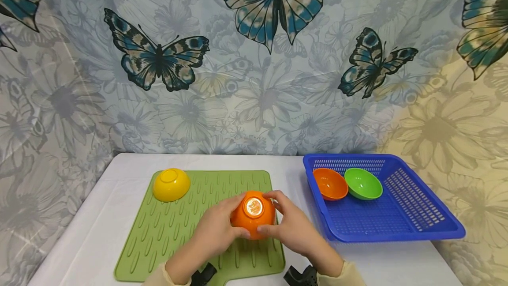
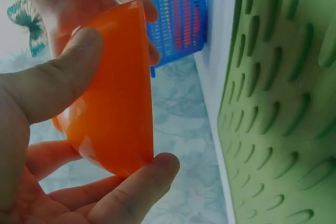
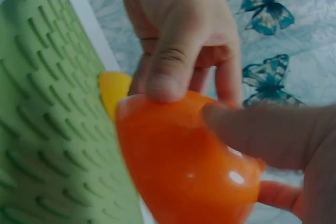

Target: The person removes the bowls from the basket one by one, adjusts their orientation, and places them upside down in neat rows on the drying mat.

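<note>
Both hands grip one small orange bowl (image 1: pixel 254 220), turned bottom up with its round foot facing upward. The left hand (image 1: pixel 216 226) holds its left side, thumb on the near wall and fingers curled behind. On the opposite side the right hand (image 1: pixel 293 224) pinches it between thumb and fingers. In the left wrist view, a gap shows between the orange bowl (image 2: pixel 115 93) and the green mat (image 2: pixel 278 103), so it is held above the mat. A yellow bowl (image 1: pixel 171 185) lies upside down on the mat's far left corner.
At the right stands a blue plastic basket (image 1: pixel 381 231) with perforated walls. Inside it, a second orange bowl (image 1: pixel 330 184) and a green bowl (image 1: pixel 363 184) sit upright side by side. A white cloth (image 1: pixel 91 215) covers the table, and a butterfly-print curtain (image 1: pixel 246 114) hangs behind.
</note>
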Demonstrator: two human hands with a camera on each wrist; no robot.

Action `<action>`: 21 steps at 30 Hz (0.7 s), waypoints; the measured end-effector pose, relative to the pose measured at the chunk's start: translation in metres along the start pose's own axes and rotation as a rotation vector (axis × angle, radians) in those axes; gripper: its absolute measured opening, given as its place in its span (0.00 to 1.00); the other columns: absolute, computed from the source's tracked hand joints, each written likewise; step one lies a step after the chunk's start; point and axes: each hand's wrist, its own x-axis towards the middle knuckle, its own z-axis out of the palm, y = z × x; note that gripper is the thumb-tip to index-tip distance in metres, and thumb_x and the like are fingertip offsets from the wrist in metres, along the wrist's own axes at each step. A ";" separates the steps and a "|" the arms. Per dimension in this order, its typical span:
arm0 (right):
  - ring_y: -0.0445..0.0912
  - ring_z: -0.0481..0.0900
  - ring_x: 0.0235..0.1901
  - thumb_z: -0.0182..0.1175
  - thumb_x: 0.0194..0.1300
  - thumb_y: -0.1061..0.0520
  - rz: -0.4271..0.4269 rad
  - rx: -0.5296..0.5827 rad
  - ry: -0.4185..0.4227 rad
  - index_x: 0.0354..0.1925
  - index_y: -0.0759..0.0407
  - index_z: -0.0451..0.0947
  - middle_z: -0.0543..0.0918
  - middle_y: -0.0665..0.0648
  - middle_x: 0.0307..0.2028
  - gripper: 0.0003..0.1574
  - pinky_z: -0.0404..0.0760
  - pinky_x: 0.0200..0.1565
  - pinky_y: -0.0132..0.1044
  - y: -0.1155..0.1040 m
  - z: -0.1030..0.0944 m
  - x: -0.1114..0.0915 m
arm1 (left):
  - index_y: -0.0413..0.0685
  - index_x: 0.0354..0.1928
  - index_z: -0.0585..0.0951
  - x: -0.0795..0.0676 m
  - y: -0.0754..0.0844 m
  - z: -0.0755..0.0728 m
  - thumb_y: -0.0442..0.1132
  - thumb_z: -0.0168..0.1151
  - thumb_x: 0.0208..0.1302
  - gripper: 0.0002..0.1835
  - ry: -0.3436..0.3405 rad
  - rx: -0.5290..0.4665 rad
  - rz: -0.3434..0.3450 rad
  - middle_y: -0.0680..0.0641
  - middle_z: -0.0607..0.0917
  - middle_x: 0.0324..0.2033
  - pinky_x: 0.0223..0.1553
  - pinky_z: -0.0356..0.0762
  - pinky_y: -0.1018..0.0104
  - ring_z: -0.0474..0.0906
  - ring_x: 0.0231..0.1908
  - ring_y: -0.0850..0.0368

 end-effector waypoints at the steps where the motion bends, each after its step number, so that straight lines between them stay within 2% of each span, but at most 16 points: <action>1: 0.67 0.70 0.62 0.78 0.51 0.54 -0.020 -0.049 0.008 0.61 0.49 0.73 0.75 0.60 0.62 0.40 0.74 0.54 0.64 0.002 0.001 0.001 | 0.44 0.71 0.71 0.002 -0.002 0.001 0.45 0.81 0.47 0.47 0.004 0.002 0.002 0.41 0.78 0.62 0.58 0.72 0.44 0.74 0.60 0.42; 3: 0.65 0.70 0.62 0.79 0.49 0.56 -0.039 -0.114 0.026 0.63 0.49 0.72 0.77 0.59 0.61 0.44 0.70 0.57 0.66 0.008 0.003 0.006 | 0.42 0.71 0.71 0.008 -0.006 0.003 0.44 0.80 0.48 0.46 0.005 -0.002 -0.011 0.40 0.78 0.61 0.59 0.72 0.44 0.74 0.60 0.41; 8: 0.62 0.73 0.61 0.77 0.52 0.61 -0.029 -0.204 0.089 0.65 0.50 0.72 0.79 0.60 0.59 0.43 0.71 0.58 0.63 0.027 0.009 0.030 | 0.40 0.71 0.70 0.034 -0.019 0.018 0.41 0.80 0.48 0.46 0.012 -0.012 -0.071 0.39 0.77 0.62 0.60 0.70 0.44 0.73 0.61 0.41; 15: 0.61 0.71 0.62 0.75 0.51 0.66 0.007 -0.146 0.150 0.66 0.53 0.73 0.78 0.61 0.61 0.44 0.70 0.60 0.61 0.050 0.014 0.070 | 0.41 0.71 0.70 0.076 -0.043 0.037 0.36 0.81 0.46 0.47 0.064 -0.046 -0.134 0.39 0.77 0.62 0.62 0.68 0.46 0.72 0.61 0.42; 21: 0.56 0.76 0.56 0.75 0.50 0.68 0.046 -0.144 0.169 0.66 0.51 0.74 0.80 0.59 0.57 0.45 0.74 0.57 0.56 0.063 0.020 0.095 | 0.43 0.70 0.72 0.097 -0.063 0.046 0.36 0.81 0.44 0.46 0.080 -0.026 -0.155 0.38 0.81 0.57 0.59 0.72 0.48 0.76 0.57 0.44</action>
